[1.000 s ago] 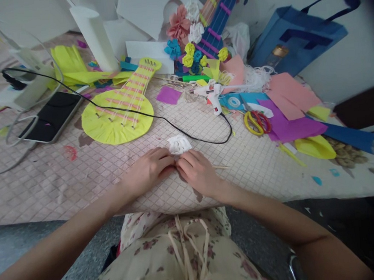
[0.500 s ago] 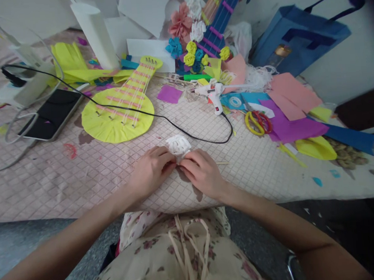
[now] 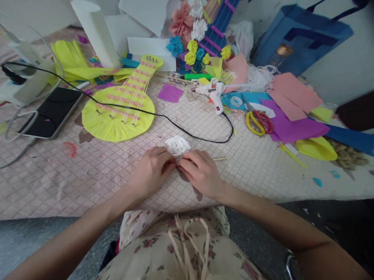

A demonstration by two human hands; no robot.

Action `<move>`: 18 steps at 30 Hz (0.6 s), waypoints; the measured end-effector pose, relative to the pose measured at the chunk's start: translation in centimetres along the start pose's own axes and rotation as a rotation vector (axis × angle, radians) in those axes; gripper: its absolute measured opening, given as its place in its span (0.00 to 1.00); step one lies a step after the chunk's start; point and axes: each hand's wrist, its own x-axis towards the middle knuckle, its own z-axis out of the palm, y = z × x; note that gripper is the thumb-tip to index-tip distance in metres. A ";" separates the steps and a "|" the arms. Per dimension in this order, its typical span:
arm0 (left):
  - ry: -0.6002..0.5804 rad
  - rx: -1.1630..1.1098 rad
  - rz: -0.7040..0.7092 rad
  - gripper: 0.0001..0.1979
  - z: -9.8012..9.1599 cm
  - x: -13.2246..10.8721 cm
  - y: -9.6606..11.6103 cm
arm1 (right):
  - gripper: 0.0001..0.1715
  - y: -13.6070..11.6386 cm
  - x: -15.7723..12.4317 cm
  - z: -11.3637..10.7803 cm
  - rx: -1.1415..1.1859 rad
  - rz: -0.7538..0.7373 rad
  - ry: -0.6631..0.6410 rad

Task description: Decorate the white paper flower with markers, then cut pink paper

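Note:
My left hand (image 3: pixel 151 171) and my right hand (image 3: pixel 199 173) rest close together near the front edge of the quilted pink surface (image 3: pixel 80 177). Both have their fingers pinched together at a white folded paper flower (image 3: pixel 177 145), which sticks out just beyond the fingertips. A thin wooden stick (image 3: pixel 220 158) pokes out to the right from under my right hand. How the fingers grip beneath the paper is hidden.
A white glue gun (image 3: pixel 214 96) with a black cord (image 3: pixel 186 133) lies behind my hands. A yellow paper guitar (image 3: pixel 121 110), a phone (image 3: pixel 50 113), scissors (image 3: pixel 258 122), coloured paper sheets (image 3: pixel 287 107), paper flowers (image 3: pixel 189 37) and a blue bag (image 3: pixel 298 38) crowd the back.
Both hands have shifted slightly up and closer around the white paper flower; the view has drifted a little. Nothing else moved.

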 end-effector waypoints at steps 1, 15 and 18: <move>0.000 0.000 -0.003 0.05 0.0 0.0 0.0 | 0.12 0.0 0.0 0.0 0.003 -0.005 0.008; 0.025 0.064 0.001 0.02 0.4 -0.8 -0.3 | 0.12 0.2 -0.4 0.6 -0.050 -0.046 -0.082; 0.091 0.128 0.048 0.03 0.7 -1.5 -0.3 | 0.12 0.2 -0.3 0.7 -0.068 -0.038 -0.085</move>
